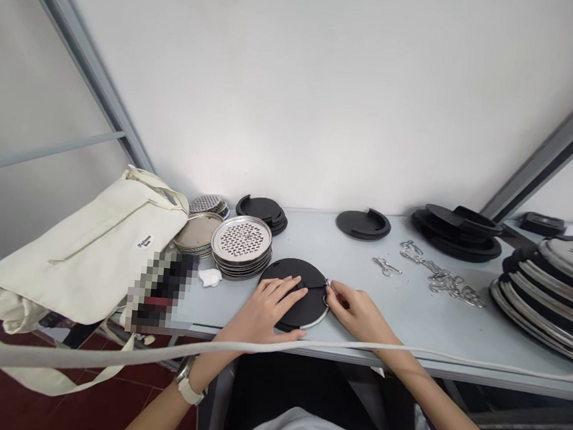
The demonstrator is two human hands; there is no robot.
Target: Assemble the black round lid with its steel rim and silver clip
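A round black plastic disc point(294, 274) lies near the front edge of the table, with a pale rim showing at its lower right. My left hand point(273, 307) rests flat on the disc, fingers spread, pressing on its top. At the disc's right edge, my right hand point(351, 308) pinches a small metal wire clip point(328, 283) between thumb and fingers. Loose wire clips point(387, 267) and a larger heap of them point(453, 285) lie to the right. Just left of the disc stands a stack of round metal grater plates point(242, 239).
Black lids point(363, 224) and further black stacks point(261, 211) point(455, 233) stand along the wall. At right rises a tall pile of metal-rimmed discs point(545, 291). A cream bag point(83, 251) leans at left. A white cable point(129, 346) crosses in front of my forearms.
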